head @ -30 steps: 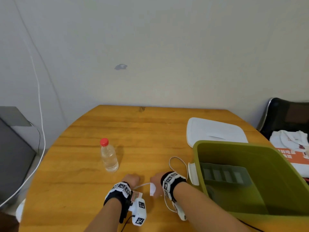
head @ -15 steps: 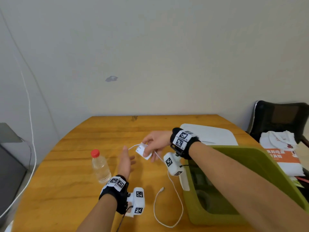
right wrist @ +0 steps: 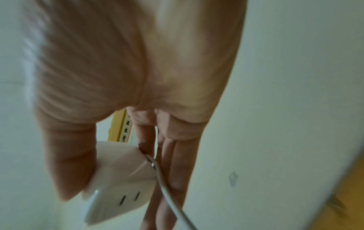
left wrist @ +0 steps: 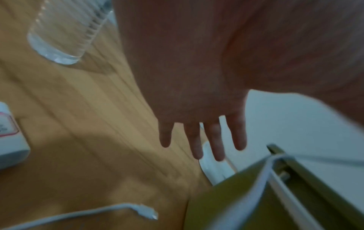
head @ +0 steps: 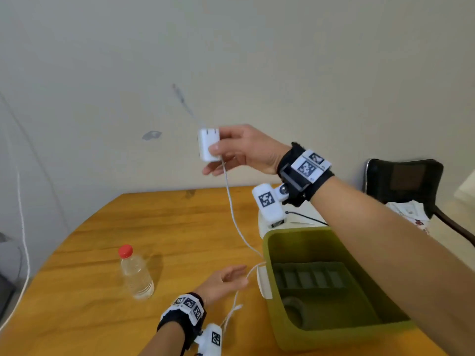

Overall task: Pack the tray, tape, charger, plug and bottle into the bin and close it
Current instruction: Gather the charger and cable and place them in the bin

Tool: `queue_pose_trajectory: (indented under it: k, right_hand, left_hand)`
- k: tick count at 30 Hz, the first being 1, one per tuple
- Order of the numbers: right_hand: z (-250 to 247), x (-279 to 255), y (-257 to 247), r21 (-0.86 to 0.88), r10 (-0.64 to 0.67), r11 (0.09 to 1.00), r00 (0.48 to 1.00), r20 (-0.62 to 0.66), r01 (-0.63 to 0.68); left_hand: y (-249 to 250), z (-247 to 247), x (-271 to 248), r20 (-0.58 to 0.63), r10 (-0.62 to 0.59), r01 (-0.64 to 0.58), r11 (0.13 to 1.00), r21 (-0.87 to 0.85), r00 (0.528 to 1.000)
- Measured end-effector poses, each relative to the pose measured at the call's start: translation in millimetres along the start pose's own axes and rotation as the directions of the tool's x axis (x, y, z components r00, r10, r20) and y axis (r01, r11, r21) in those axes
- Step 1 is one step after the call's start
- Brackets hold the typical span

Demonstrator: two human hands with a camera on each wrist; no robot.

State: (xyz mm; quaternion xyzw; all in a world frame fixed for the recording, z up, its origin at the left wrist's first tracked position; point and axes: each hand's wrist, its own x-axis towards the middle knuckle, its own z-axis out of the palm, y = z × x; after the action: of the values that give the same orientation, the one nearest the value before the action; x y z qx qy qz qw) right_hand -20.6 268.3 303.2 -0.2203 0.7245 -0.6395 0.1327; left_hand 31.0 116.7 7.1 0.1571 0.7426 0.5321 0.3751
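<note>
The white charger (head: pixel 208 145), pinched in the right hand (head: pixel 246 150), now hangs high at frame centre, risen from bench (head: pixel 102 253) level; its cable (head: pixel 232 214) trails over the green bin (head: pixel 334 327) rim. Left hand (head: pixel 221 281), fingers (left wrist: pixel 216 140) spread, holds nothing. Bottle (head: pixel 135 273) stands lower left, apart.

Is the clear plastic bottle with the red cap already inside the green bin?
No, the clear plastic bottle with the red cap stands upright on the wooden table, left of the green bin.
</note>
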Motion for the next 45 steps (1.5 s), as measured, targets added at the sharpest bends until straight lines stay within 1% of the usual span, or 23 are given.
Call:
queue_pose_trajectory:
  k: [3,6,7,10,11,12,13,15,17,19,21,23,25,28,29,32,35,37,39,40,42,44,45]
  right_hand:
    - [-11,-10,-32,0.050,-0.110,0.992,0.990,-0.085,0.115]
    - [-27,-22,-60,0.011,-0.200,0.979,0.968,-0.154,0.204]
    - [-35,-28,-67,-0.017,-0.218,0.976,0.962,-0.167,0.218]
    - [-64,-51,-80,-0.115,-0.210,0.975,0.962,-0.175,0.192]
    - [-73,-60,-80,-0.136,-0.182,0.978,0.969,-0.166,0.161]
    - [-82,-70,-77,-0.149,-0.148,0.981,0.978,-0.149,0.125]
    - [-88,-78,-71,-0.165,-0.109,0.982,0.985,-0.130,0.087]
    - [-99,-92,-52,-0.208,-0.035,0.978,0.995,-0.098,0.014]
    - [-108,-102,-29,-0.219,0.020,0.975,0.995,-0.094,-0.040]
    - [-113,-109,-9,-0.212,0.026,0.976,0.993,-0.112,-0.049]
    - [-115,-115,7,-0.200,0.013,0.979,0.992,-0.125,-0.038]
    - [-124,-126,22,-0.092,-0.018,0.996,0.991,-0.134,0.006]
    - [-135,-137,33,0.119,-0.014,0.992,0.988,-0.153,0.032]
    - [-157,-157,45,0.319,0.003,0.947,0.989,-0.148,0.045]
    - [-164,-163,51,0.363,0.012,0.931,0.990,-0.138,0.040]
    - [-178,-182,69,0.471,0.028,0.882,0.993,-0.111,0.028]
    - [-183,-198,86,0.619,0.042,0.785,0.993,-0.107,0.033]
    - [-187,-207,101,0.684,0.055,0.730,0.995,-0.087,0.020]
    - [-193,-215,118,0.713,0.105,0.700,0.992,-0.068,-0.025]
    - [-194,-218,124,0.712,0.135,0.700,0.989,-0.053,-0.057]
    - [-199,-226,139,0.676,0.186,0.724,0.983,0.003,-0.139]
    - [-201,-233,153,0.601,0.229,0.769,0.972,0.058,-0.218]
    - [-201,-236,160,0.568,0.250,0.784,0.965,0.079,-0.249]
  left_hand:
    - [-3,10,3,0.012,-0.077,0.076,0.992,0.102,0.997]
    - [-7,12,0,0.031,-0.143,0.128,0.948,0.290,0.989]
    - [-8,7,0,-0.001,-0.180,0.171,0.933,0.316,0.984]
    - [8,-17,-8,-0.130,-0.327,0.349,0.910,0.226,0.936]
    - [21,-27,-9,-0.181,-0.326,0.359,0.914,0.190,0.928]
    - [38,-37,-9,-0.252,-0.277,0.325,0.930,0.174,0.927]
    - [58,-45,-8,-0.322,-0.193,0.263,0.946,0.190,0.927]
    - [107,-50,-5,-0.411,0.004,0.095,0.971,0.221,0.912]
    - [164,-39,-7,-0.390,0.142,-0.077,0.981,0.178,0.910]
    - [215,-16,-10,-0.324,0.263,-0.211,0.959,0.188,0.909]
    - [252,7,-12,-0.271,0.381,-0.328,0.918,0.222,0.884]
    - [280,33,-8,-0.244,0.499,-0.409,0.848,0.338,0.832]
    - [295,55,-4,-0.225,0.585,-0.477,0.786,0.393,0.779]
    - [302,88,14,-0.222,0.678,-0.611,0.731,0.304,0.701]
    - [302,99,22,-0.233,0.686,-0.634,0.727,0.263,0.690]
    - [295,131,49,-0.321,0.670,-0.663,0.734,0.148,0.670]
    - [291,160,71,-0.498,0.595,-0.677,0.736,0.021,0.631]
    - [292,178,84,-0.645,0.431,-0.656,0.741,-0.146,0.631]
    - [293,193,96,-0.711,0.221,-0.599,0.726,-0.338,0.668]
    - [293,197,98,-0.712,0.149,-0.579,0.705,-0.410,0.686]
    - [286,204,109,-0.724,0.068,-0.565,0.676,-0.473,0.687]
    - [274,208,118,-0.736,0.022,-0.539,0.696,-0.475,0.677]
    - [265,207,122,-0.741,0.019,-0.513,0.733,-0.446,0.671]
